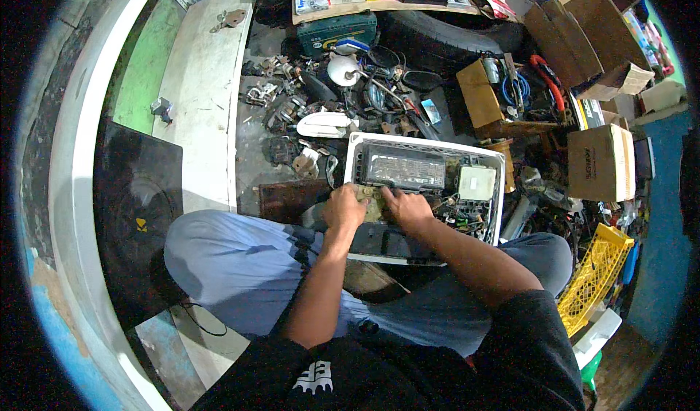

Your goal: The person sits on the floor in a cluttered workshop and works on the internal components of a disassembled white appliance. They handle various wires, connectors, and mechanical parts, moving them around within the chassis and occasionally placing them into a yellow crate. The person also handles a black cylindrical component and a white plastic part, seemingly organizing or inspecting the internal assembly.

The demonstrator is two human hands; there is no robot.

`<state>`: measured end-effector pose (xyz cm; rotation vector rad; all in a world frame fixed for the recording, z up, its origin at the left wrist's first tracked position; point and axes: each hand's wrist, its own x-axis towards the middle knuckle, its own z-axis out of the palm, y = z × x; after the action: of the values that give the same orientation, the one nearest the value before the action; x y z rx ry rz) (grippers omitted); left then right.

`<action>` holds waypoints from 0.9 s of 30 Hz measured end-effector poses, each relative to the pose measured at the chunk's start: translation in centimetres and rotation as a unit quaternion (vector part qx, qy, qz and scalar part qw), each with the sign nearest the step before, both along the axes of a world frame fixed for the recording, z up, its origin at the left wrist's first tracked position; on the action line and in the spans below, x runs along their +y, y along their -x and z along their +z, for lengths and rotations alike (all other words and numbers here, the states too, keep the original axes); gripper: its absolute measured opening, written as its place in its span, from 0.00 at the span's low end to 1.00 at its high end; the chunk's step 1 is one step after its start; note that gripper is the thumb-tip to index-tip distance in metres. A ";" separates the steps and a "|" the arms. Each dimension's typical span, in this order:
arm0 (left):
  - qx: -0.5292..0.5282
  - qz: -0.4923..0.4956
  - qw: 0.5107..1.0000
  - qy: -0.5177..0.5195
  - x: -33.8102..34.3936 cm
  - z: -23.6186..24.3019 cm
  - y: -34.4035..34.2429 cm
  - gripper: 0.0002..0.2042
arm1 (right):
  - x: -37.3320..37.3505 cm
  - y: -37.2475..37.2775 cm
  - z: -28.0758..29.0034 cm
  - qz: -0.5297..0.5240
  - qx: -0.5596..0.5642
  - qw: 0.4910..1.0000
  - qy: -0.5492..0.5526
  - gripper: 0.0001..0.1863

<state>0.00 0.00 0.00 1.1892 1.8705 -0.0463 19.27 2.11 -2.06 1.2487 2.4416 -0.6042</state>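
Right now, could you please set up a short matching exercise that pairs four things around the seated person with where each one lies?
Things:
1. white plastic crate
2. yellow lattice plastic basket
3. brown cardboard box
4. black rubber tyre

Places:
A. far side, behind the parts pile
B. under both hands, on the lap
C. lower right, by the right knee
D. right of the crate, standing on the floor

Pairs: 1-B, 2-C, 3-D, 4-A. The left hand and right hand both rest on a dull part inside the crate.
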 end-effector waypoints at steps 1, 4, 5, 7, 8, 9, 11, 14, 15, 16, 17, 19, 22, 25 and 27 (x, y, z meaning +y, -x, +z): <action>0.007 0.010 0.998 -0.058 -0.6 0.0 -0.5 0.35 | 0.0 -0.2 -0.1 0.002 0.009 1.000 0.022 0.44; 0.082 0.037 0.986 -0.140 -1.1 0.9 -0.5 0.33 | 0.2 1.1 0.8 0.010 0.014 1.000 0.023 0.38; 0.107 0.048 0.983 -0.145 -1.5 1.1 -1.0 0.33 | -0.2 0.9 1.5 0.015 0.002 1.000 0.019 0.36; 0.117 0.062 0.980 -0.151 -1.5 0.5 -0.8 0.35 | 0.3 1.2 2.5 0.018 -0.012 1.000 0.009 0.34; 0.122 0.070 0.978 -0.154 -1.5 0.1 -0.6 0.36 | 0.5 1.4 2.7 0.020 -0.019 1.000 0.004 0.33; 0.104 0.070 0.980 -0.153 -1.6 -0.6 -0.6 0.37 | 0.5 1.1 2.5 0.027 -0.022 0.999 -0.007 0.31; 0.074 0.072 0.982 -0.155 -1.8 -1.8 0.0 0.40 | 0.6 0.9 1.6 0.043 -0.024 0.998 -0.031 0.28; 0.050 0.096 0.988 -0.112 -1.9 -2.3 0.3 0.42 | 0.7 1.1 1.7 0.052 -0.040 0.998 -0.022 0.22; 0.039 0.091 0.993 -0.069 -1.5 -2.0 0.3 0.43 | 0.8 1.0 1.5 0.048 -0.041 0.998 -0.020 0.19; 0.028 0.086 0.996 -0.026 -1.0 -1.6 0.3 0.45 | 0.9 0.8 1.2 0.043 -0.043 0.998 -0.018 0.16; 0.016 0.080 0.996 0.017 -0.6 -1.3 0.2 0.46 | 0.9 0.6 1.0 0.038 -0.044 0.998 -0.016 0.13; 0.039 0.068 0.997 -0.003 -1.1 -2.5 0.0 0.49 | 0.9 1.3 1.9 0.071 -0.064 0.995 -0.009 0.10; 0.047 0.069 0.996 -0.036 -1.9 -6.2 0.9 0.54 | 0.5 1.7 3.1 0.090 -0.066 0.994 -0.017 0.09; 0.043 0.067 0.996 -0.047 -1.7 -6.4 0.4 0.57 | 0.3 1.2 2.5 0.067 -0.067 0.995 -0.010 0.09; 0.040 0.064 0.996 -0.048 -1.4 -5.8 0.1 0.58 | 0.3 0.9 2.2 0.061 -0.070 0.996 -0.009 0.09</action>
<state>-0.15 -1.37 -5.77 1.1439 2.0351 0.0673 18.33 2.38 0.12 1.0986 2.3898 -0.4461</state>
